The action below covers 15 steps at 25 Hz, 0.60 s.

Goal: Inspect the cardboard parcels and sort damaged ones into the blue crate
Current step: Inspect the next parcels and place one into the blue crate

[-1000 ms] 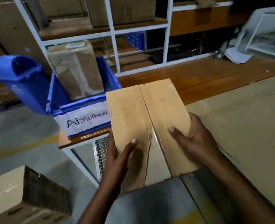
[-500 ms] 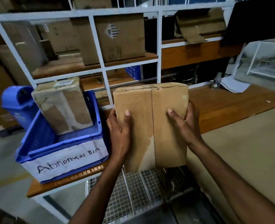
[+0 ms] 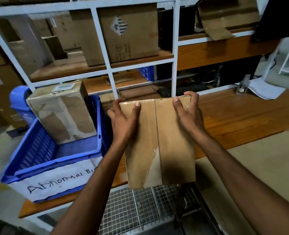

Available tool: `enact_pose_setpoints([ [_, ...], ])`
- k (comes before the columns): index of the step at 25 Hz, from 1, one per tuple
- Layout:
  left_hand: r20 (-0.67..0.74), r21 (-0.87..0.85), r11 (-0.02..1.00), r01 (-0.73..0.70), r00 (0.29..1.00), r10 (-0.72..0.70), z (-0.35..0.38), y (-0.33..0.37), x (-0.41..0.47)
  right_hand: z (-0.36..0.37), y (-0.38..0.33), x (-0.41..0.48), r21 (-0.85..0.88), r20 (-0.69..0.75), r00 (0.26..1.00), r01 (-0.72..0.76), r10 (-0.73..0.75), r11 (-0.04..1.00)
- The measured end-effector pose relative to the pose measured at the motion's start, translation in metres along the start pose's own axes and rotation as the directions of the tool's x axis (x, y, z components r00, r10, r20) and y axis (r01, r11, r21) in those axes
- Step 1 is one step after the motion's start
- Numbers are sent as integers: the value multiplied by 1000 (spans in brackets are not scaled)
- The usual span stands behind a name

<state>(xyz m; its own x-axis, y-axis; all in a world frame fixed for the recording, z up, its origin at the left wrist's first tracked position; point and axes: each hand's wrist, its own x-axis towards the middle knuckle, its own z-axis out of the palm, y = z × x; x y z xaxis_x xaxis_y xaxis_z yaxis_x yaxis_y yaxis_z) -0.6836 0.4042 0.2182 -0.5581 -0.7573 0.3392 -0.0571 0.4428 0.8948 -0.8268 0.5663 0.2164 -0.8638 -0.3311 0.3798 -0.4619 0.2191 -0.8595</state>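
The only writing that reads clearly stands on the white paper label [image 3: 55, 180] across the near wall of the blue crate [image 3: 37, 146], at about 8 o'clock in the view. Black handwritten marker letters say "Abnormal B", and a forearm [image 3: 96, 180] covers whatever follows. At 12 o'clock, a large carton [image 3: 132, 39] on the shelf [image 3: 64, 72] bears a printed striped diamond sign [image 3: 119, 26]. Below the sign are small round marks and lines of print too blurred to read. At 10 o'clock, the worn parcel [image 3: 62, 114] standing in the crate carries a white sticker [image 3: 63, 86] on its top; its print cannot be made out.
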Motion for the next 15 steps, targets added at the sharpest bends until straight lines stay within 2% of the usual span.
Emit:
enact_pose_setpoints([
  [5, -108, -11, 998, -66, 992, 64, 12, -9, 26, 14, -2, 22, -34, -130, 991, 26, -30, 999],
  [8, -76, 0, 1000, -30, 997, 30, 17, -13, 27, 21, 5, 26, -36, -44, 999, 0, -2, 999],
  [12, -79, 38, 997, -63, 995, 65, 23, -17, 26, 23, 7, 29, -49, -31, 999, -17, 15, 999],
  [15, -52, 89, 995, -50, 997, 55, 24, -22, 26, 24, 13, 26, -48, 81, 996, -38, 42, 998],
])
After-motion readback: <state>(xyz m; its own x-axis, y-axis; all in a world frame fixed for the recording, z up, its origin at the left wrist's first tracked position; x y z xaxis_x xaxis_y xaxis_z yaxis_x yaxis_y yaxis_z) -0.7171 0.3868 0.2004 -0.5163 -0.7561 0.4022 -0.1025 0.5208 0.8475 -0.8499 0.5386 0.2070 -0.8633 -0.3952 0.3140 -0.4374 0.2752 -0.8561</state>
